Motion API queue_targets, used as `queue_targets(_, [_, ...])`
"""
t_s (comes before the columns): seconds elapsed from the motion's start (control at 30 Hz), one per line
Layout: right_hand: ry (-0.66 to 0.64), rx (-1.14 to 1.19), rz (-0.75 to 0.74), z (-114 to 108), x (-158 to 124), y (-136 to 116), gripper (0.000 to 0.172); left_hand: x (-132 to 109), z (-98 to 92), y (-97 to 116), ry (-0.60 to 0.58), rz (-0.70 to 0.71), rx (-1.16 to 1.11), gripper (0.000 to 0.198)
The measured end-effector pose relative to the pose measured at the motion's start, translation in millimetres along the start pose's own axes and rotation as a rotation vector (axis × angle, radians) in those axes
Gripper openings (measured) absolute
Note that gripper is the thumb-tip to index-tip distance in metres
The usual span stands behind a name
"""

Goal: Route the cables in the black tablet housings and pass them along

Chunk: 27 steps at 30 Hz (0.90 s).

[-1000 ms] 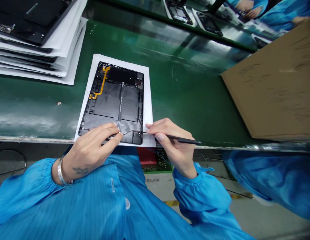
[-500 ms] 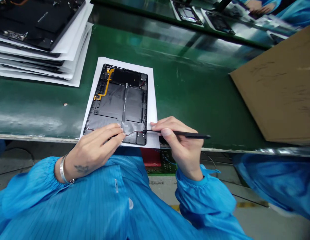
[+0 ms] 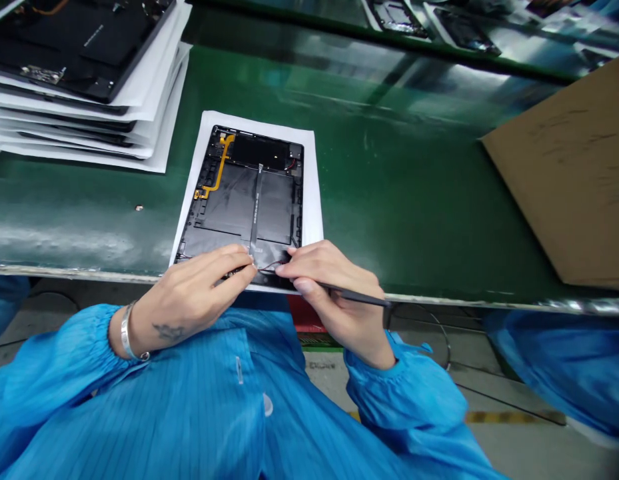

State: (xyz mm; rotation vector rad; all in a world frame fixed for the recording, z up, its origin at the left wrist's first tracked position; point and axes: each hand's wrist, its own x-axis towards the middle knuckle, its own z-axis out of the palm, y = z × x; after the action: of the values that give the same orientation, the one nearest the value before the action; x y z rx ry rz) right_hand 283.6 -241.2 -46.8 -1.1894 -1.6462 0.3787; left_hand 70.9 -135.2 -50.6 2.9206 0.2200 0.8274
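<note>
An opened tablet housing [image 3: 224, 200] lies on a white sheet [image 3: 312, 193] near the bench's front edge. It shows a dark battery, an orange flex cable [image 3: 220, 167] and a grey ribbon down the middle. My left hand [image 3: 196, 287] rests over its lower left part, thumb and fingers closed around something too small to make out beside a thin wire. In my right hand [image 3: 342, 293] is a slim black tool [image 3: 356, 295], gripped like a pen. Its tip is hidden at the tablet's lower right, close to the wire [image 3: 270, 265].
At the upper left stands a stack of tablet housings [image 3: 89, 47] between white sheets. A cardboard box [image 3: 569, 173] is on the right. A tiny part [image 3: 139, 208] lies on the green bench [image 3: 389, 200]. More housings [image 3: 396, 17] sit on the far side.
My right hand and the tool have moved left over the tablet's lower right corner, closer to my left hand. The tool's rear end has tilted lower. The whole view has shifted slightly.
</note>
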Motion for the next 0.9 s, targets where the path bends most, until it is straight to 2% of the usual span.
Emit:
queue_targets(0.13, [-0.034,-0.044,-0.007,1.6,2.0,-1.6,0.016,5.9,-5.4,-7.9,-0.045,0.105,0.025,0.018])
queue_targets(0.33, [-0.112,-0.083,-0.025,2.2,2.5,-4.8,0.013,20.9,-15.1,-9.7,-0.220,0.245,0.146,0.023])
queue_targets(0.4, [-0.073,-0.075,-0.011,4.0,-0.7,-2.4,0.014,24.5,-15.6,-8.3,-0.242,0.306,0.199,0.022])
queue_targets(0.47, [0.041,-0.044,0.016,5.9,-6.0,2.2,0.016,24.3,-14.4,-9.2,-0.229,0.318,0.182,0.022])
queue_targets(0.6, [0.397,0.024,0.062,12.6,-15.3,7.7,0.019,7.0,-15.5,-25.3,-0.077,0.209,0.053,0.021])
queue_targets(0.7, [0.548,0.014,0.127,23.3,-15.2,-0.3,0.020,-17.5,-26.4,-45.4,0.115,-0.005,0.081,0.017])
queue_targets(0.77, [0.525,-0.027,0.107,33.3,-11.0,-10.3,0.019,-34.3,-36.3,-55.3,0.214,-0.191,0.154,0.015])
queue_targets(0.8, [0.466,-0.040,0.076,38.8,-7.8,-15.5,0.019,-41.7,-40.8,-57.9,0.234,-0.251,0.181,0.015])
queue_targets(0.9, [0.225,-0.030,-0.028,56.4,4.1,-27.8,0.019,-56.5,-47.4,-57.4,0.180,-0.269,0.186,0.014])
